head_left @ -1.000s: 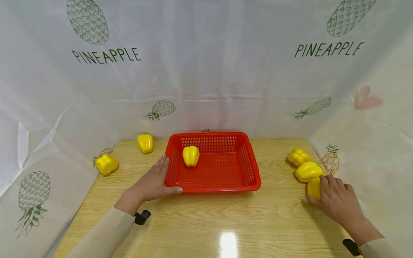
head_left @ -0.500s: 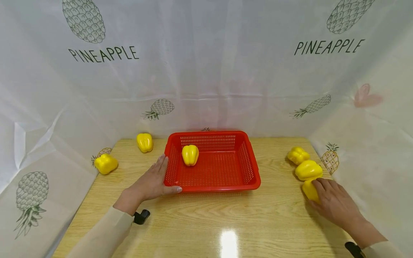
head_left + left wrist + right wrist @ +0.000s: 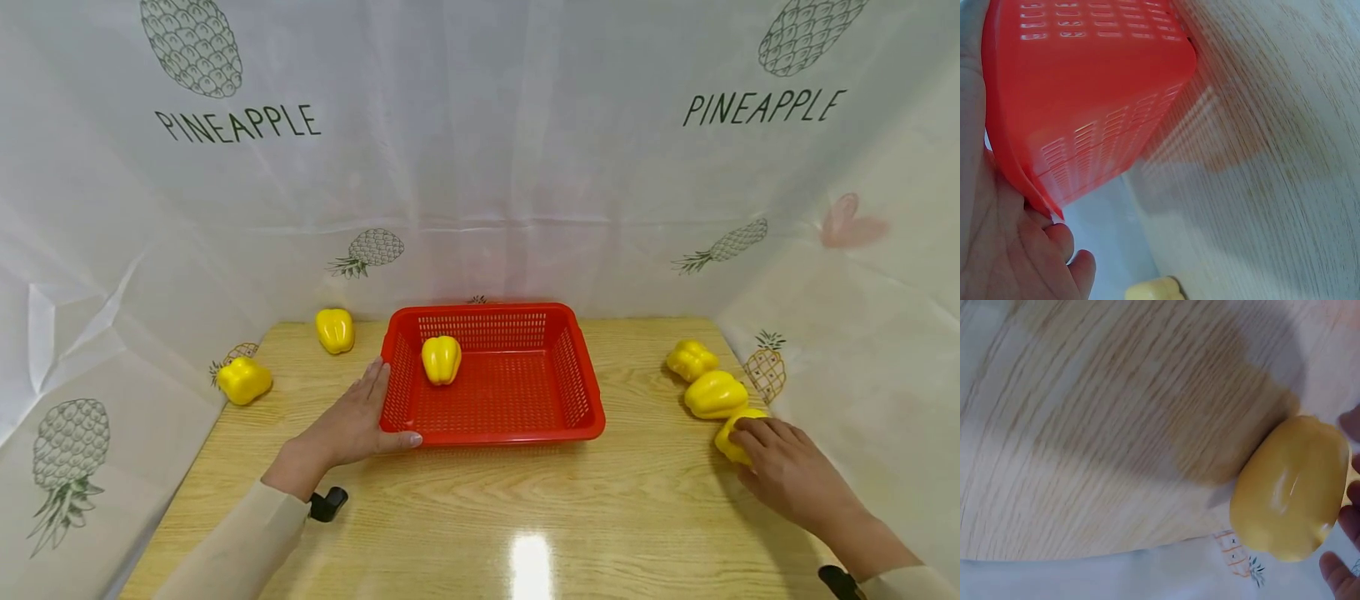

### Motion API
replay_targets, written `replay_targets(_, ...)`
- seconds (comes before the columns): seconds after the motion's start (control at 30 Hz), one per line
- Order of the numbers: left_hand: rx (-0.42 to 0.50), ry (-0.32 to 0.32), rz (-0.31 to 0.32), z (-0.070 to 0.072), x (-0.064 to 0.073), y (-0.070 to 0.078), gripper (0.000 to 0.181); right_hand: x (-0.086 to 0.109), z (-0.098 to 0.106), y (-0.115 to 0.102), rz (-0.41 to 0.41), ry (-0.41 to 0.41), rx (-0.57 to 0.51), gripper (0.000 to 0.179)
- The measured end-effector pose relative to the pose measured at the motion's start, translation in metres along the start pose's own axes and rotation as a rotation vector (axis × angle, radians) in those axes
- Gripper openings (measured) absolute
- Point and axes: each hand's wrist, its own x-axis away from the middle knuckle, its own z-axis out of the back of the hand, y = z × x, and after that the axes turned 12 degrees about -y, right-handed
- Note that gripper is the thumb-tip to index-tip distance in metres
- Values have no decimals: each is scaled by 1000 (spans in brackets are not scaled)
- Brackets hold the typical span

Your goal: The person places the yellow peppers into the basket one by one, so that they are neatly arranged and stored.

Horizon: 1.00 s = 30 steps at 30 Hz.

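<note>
A red plastic basket (image 3: 495, 437) with slotted walls stands mid-table, one yellow bell pepper (image 3: 441, 360) inside at its left. My left hand (image 3: 345, 425) rests against its front left corner, fingers along the left rim and thumb over the front edge; the left wrist view shows palm and fingertips at the rim (image 3: 1007, 150). On the right, my right hand (image 3: 798, 475) has its fingers bent over the near end of another yellow bell pepper (image 3: 729, 440). In the right wrist view fingertips meet that pepper (image 3: 1291, 490) at its right end; the grip is partly hidden.
Two more yellow bell peppers, one farther back (image 3: 692, 360) and one nearer (image 3: 716, 394), lie just beyond the right hand. At the left are a pepper by the table edge (image 3: 244, 381) and one near the back (image 3: 335, 331). Pineapple-print sheeting (image 3: 480, 150) encloses the wooden table (image 3: 450, 525).
The pepper at my right hand shifted left, then back right, and turned, showing more of itself now. The right hand has drawn slightly right and nearer. Left hand and basket stay put.
</note>
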Motion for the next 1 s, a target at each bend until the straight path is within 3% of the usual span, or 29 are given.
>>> replay_targets(0.17,12,1,-3,1,1,0,139,-6,-3,-4,-152,80,67,102)
replay_targets(0.27,12,2,-6,1,1,1,139,-9,-3,-4,-270,82,80,114)
replay_targets(0.37,8,5,-7,0,1,0,139,-9,-2,-4,-365,11,84,120)
replay_targets(0.63,7,10,-6,-1,0,0,139,-12,-1,-3,-524,-250,17,118)
replay_targets(0.8,-2,7,-6,-1,-2,-1,139,-11,-3,-2,-550,-319,4,105)
replay_targets(1.0,-2,1,-1,-1,-3,0,139,-9,-4,-3,-499,-306,40,89)
